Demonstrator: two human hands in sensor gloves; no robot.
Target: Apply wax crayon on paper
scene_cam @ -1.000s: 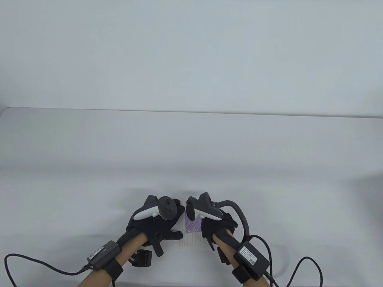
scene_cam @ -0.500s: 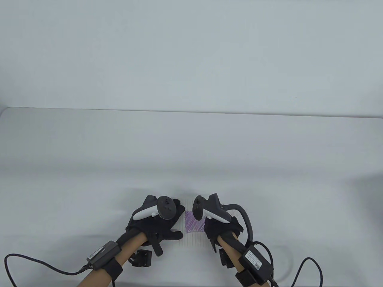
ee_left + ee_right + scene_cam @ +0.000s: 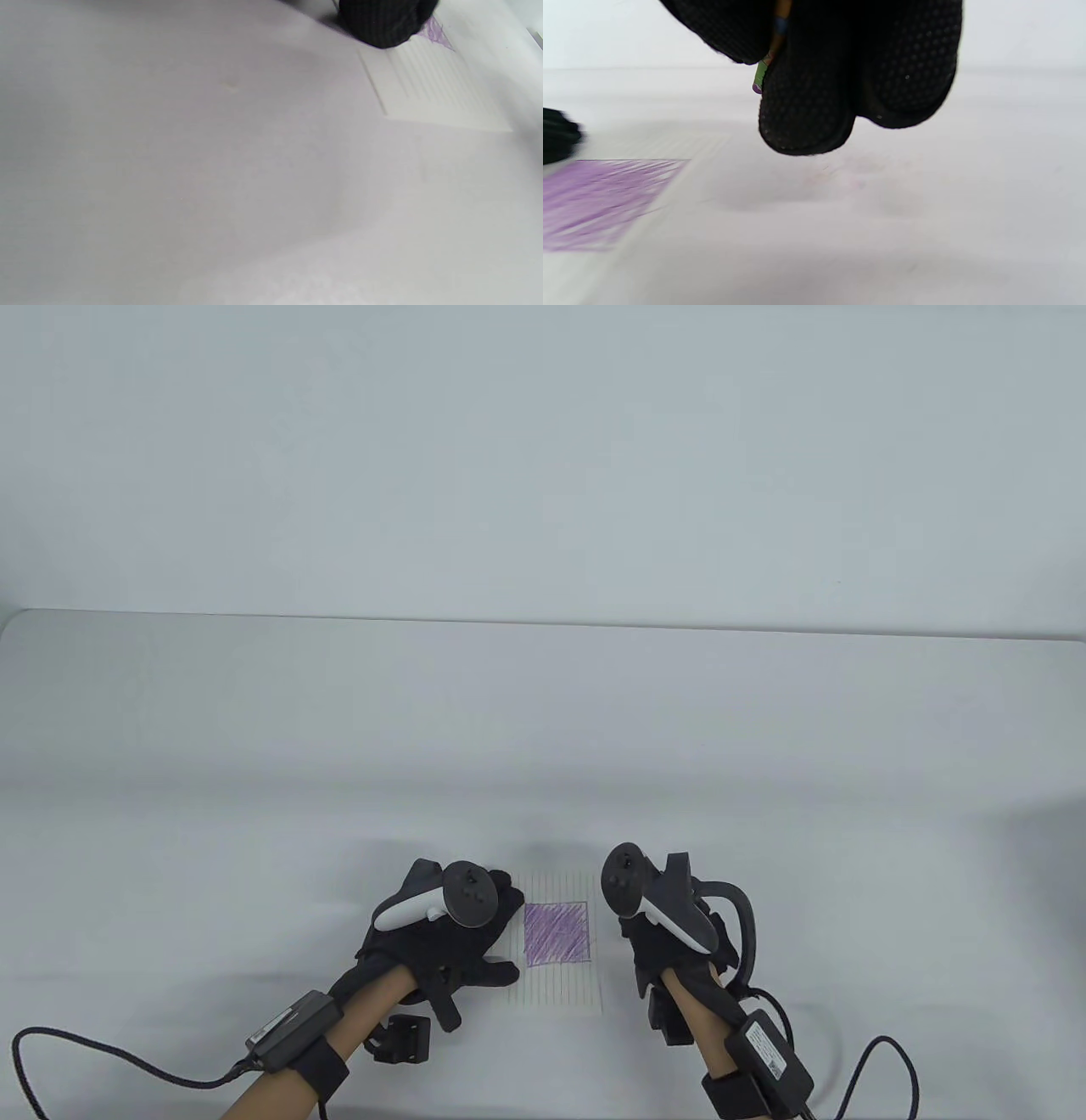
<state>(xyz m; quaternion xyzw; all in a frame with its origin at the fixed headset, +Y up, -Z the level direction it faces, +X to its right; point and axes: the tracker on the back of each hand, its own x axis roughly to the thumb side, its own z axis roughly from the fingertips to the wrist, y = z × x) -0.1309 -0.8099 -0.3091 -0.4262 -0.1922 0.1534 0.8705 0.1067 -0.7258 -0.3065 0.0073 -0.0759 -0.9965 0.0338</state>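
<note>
A small lined paper [image 3: 556, 976] lies on the white table near the front edge, with a purple crayoned square [image 3: 556, 934] in its upper middle. My left hand [image 3: 462, 937] rests flat on the paper's left edge, and a fingertip [image 3: 384, 21] shows on the paper [image 3: 432, 84] in the left wrist view. My right hand [image 3: 657, 937] is just right of the paper, lifted off it. In the right wrist view its fingers [image 3: 814, 84] grip a crayon [image 3: 761, 74] with a green wrapper and purple tip, above the table beside the purple patch [image 3: 598, 199].
The white table [image 3: 543, 729] stretches far back to a pale wall. Black cables [image 3: 102, 1052] trail from both wrists along the front edge. A small black bracket [image 3: 403, 1039] hangs under the left wrist.
My right hand has moved right off the paper with the crayon, uncovering the whole purple square. My left hand has stayed in place on the paper.
</note>
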